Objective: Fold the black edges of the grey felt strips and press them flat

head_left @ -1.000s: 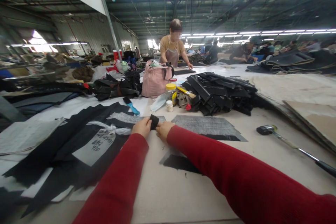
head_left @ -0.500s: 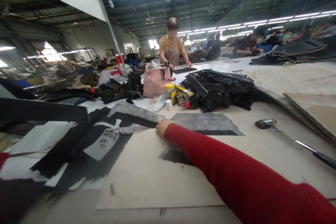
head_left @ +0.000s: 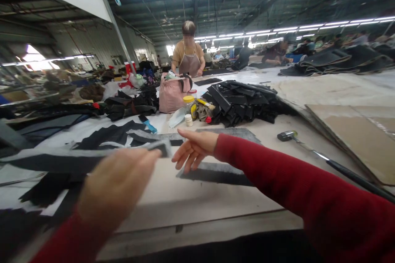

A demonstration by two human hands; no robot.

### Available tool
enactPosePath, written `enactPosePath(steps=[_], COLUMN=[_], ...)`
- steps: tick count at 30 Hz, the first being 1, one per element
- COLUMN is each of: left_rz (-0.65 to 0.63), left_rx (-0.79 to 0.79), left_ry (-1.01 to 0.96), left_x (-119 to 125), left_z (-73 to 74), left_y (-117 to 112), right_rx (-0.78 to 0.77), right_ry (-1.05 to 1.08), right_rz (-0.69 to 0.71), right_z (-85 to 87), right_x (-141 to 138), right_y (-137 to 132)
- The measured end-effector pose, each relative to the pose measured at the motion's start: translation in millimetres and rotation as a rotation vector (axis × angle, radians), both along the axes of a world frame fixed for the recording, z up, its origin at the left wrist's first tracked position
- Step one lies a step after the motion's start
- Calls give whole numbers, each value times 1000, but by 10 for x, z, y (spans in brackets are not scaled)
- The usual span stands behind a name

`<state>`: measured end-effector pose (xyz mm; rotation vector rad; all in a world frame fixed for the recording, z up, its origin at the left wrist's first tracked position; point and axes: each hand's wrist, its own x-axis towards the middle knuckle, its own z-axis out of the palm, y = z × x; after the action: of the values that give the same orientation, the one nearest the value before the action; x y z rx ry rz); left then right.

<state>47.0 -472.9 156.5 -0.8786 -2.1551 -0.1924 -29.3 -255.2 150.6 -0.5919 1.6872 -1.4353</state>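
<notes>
My left hand [head_left: 119, 183], blurred by motion, is closed on a long black material strip [head_left: 55, 162] with a grey edge. The strip stretches off to the left, and its short end sticks out past my fingertips. Just right of that end, my right hand [head_left: 196, 148] is held over the board [head_left: 173, 209] with its fingers apart and nothing in them. Under and beside the right hand lies a black piece with a grey edge [head_left: 216, 174]. Behind it is a grey-faced piece [head_left: 243, 134], partly covered by my forearm. Another grey-and-black strip [head_left: 154, 136] lies to the left.
A mallet [head_left: 286, 135] lies at right, beside stacked sheets [head_left: 348, 131]. Farther back are a heap of black pieces [head_left: 243, 100], a pink bag [head_left: 174, 94], a yellow-lidded jar [head_left: 189, 104] and a blue-handled brush [head_left: 148, 124]. A co-worker [head_left: 189, 55] stands across the table.
My left hand has come into view from the left with the black strip. My right hand has let go of the grey-and-black strip, lifted and spread its fingers. The view has turned slightly right.
</notes>
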Motion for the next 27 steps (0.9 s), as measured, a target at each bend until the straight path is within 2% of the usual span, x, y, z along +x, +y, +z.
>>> enactPosePath(steps=[1,2,3,5,8,10,11,13,15,19,22,25,27], left_rz=[-112,-201,-238,-299,-340,-317,-306,-303,-290,-154,-107,-135,-146], left_rx=[-153,-225,-244,-198,-100,-107,-144,-236,-290,-210,0,273,378], left_ry=[73,119,104,-30,-353,-635,-804,-1130,-1344,-1452,-1493,-1500,-1472], left_x=[59,125,196,329,438,426,398,311,194,-88,-314,-528,-651], left_z=[-97,-211,-330,-547,-743,-784,-783,-747,-676,-504,-430,-444,-499], left_y=[213,425,619,910,1066,1040,1010,934,843,631,504,439,418], right_rx=[-9,3,35,155,296,308,295,250,203,150,98,68,89], right_ry=[-51,-66,-50,56,425,564,566,479,360,173,46,77,156], right_rz=[9,3,-15,-50,-157,-213,-248,-353,-469,-652,-690,-681,-714], right_z=[-38,-108,-201,-403,-605,-652,-665,-704,-778,-964,-1029,-1001,-954], right_x=[125,251,378,643,1032,1243,1325,1445,1518,1571,1536,1447,1376], right_y=[70,147,229,405,665,822,899,1058,1226,1538,1689,1756,1760])
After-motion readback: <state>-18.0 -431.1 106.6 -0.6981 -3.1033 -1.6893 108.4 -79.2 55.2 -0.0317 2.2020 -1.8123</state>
